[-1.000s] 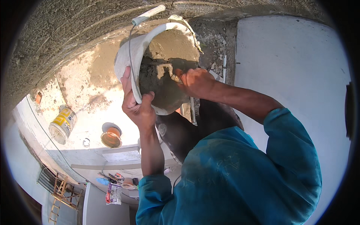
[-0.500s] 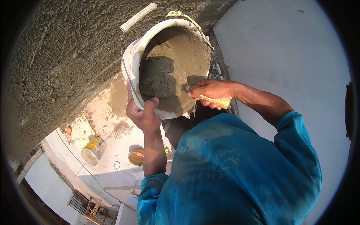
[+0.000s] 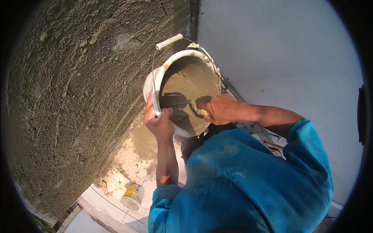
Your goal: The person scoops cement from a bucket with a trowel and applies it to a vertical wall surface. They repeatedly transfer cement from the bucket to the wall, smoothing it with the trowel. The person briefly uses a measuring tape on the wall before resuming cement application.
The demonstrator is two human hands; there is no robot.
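Note:
A white bucket (image 3: 157, 93), tilted toward me, holds wet grey-brown mortar (image 3: 194, 75). My left hand (image 3: 158, 121) is closed on the bucket's near-left rim, with the thumb over the edge. In my right hand (image 3: 222, 108) is a trowel (image 3: 195, 105), gripped by its pale handle. Its bent metal neck shows in the bucket mouth, while the blade lies in shadow against the mortar and is hard to make out. The bucket's wire bail carries a pale grip (image 3: 169, 42), and a yellowish cord (image 3: 205, 53) is tied at its far side.
Rough mortar covers the wall (image 3: 77, 85) on the left. A smooth white wall (image 3: 283, 62) rises on the right. Below, on the stained floor, are a white and yellow pail (image 3: 133, 197) and a small orange fragment (image 3: 103, 183). Pipes or rods lie near my right arm.
The trowel has moved left and deeper into the bucket mouth, its neck now over the mortar. The view has shifted, so bucket and pail appear lower and farther right.

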